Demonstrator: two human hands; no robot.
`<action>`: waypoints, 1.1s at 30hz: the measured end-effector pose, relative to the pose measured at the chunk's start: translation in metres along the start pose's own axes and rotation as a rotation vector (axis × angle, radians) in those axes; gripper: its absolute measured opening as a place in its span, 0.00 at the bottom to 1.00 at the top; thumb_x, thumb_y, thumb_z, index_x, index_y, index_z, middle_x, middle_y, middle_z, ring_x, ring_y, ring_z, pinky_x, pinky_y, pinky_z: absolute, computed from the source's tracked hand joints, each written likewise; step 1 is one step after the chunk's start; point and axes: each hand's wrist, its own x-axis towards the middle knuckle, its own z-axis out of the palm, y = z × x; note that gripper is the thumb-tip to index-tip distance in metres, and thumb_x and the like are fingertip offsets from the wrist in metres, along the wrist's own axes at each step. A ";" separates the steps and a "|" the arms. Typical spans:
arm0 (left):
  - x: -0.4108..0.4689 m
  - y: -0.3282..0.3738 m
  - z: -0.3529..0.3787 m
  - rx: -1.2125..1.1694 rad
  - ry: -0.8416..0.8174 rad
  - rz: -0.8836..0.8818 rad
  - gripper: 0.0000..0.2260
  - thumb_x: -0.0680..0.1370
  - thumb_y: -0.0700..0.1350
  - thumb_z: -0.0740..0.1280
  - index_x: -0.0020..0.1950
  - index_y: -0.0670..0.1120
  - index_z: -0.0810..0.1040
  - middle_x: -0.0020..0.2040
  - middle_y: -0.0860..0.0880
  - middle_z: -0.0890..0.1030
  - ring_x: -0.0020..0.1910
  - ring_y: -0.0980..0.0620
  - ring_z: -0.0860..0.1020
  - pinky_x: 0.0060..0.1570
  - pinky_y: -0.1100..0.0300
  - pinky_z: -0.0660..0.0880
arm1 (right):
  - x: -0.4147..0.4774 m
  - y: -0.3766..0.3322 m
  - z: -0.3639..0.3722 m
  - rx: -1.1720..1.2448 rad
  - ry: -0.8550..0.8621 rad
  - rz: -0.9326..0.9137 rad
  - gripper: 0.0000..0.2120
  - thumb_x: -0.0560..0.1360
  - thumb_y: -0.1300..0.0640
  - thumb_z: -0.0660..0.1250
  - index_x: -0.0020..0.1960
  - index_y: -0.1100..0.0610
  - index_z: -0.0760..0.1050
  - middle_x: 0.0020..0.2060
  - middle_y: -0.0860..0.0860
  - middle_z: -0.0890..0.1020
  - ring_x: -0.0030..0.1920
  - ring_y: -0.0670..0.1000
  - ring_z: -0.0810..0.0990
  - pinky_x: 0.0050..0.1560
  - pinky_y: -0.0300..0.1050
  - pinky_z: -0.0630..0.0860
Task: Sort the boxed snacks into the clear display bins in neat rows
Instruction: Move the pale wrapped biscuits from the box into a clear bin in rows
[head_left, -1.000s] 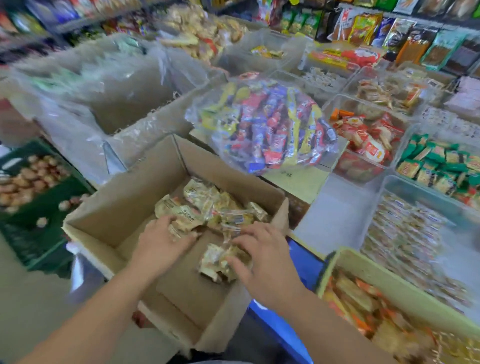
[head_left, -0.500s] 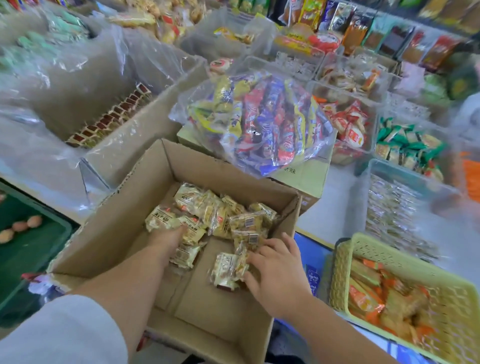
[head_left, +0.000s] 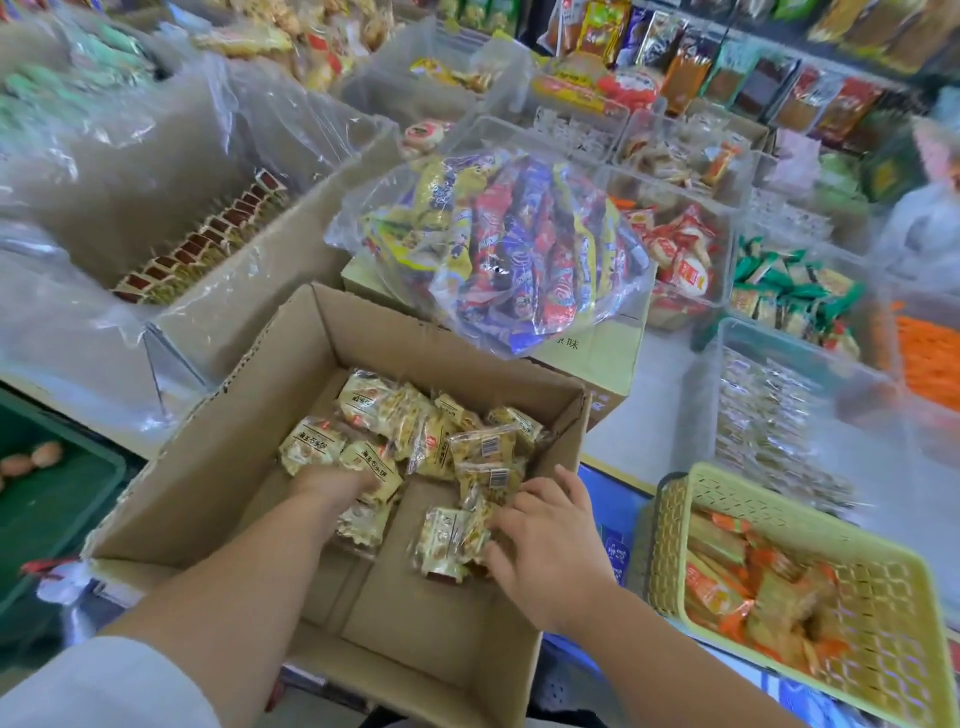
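1. I see the snack packets (head_left: 395, 410) heaped in the cardboard box (head_left: 208, 467), toward its far side.
2. My left hand (head_left: 332, 486) is dug under them, fingers hidden; grip I cannot tell.
3. My right hand (head_left: 545, 540) grips a few at the heap's near edge.

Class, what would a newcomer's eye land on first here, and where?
A clear bag of red, blue and yellow wrappers bulges at centre. Just below it, the left hand and right hand reach among pale yellow snack packets in an open cardboard box. At lower right, a yellow-green basket holds orange packets.
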 end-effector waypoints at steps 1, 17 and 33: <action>-0.004 0.000 -0.005 0.004 0.006 0.022 0.36 0.69 0.43 0.81 0.73 0.37 0.70 0.71 0.39 0.75 0.68 0.38 0.75 0.67 0.44 0.73 | 0.000 0.001 0.000 -0.003 0.003 -0.009 0.23 0.77 0.38 0.49 0.49 0.45 0.82 0.47 0.41 0.81 0.60 0.50 0.74 0.77 0.57 0.44; -0.235 0.017 0.057 -0.216 0.257 0.880 0.24 0.66 0.41 0.81 0.53 0.60 0.75 0.51 0.57 0.83 0.48 0.60 0.82 0.52 0.58 0.81 | -0.036 0.083 -0.075 1.557 -0.188 0.272 0.30 0.71 0.31 0.62 0.55 0.55 0.81 0.45 0.55 0.86 0.45 0.53 0.84 0.42 0.54 0.82; -0.331 0.037 0.280 0.593 -0.112 1.307 0.44 0.63 0.54 0.82 0.76 0.59 0.67 0.68 0.71 0.65 0.68 0.75 0.60 0.65 0.79 0.56 | -0.157 0.304 -0.073 2.065 -0.516 0.329 0.19 0.79 0.51 0.67 0.66 0.59 0.78 0.61 0.63 0.81 0.58 0.64 0.82 0.53 0.59 0.83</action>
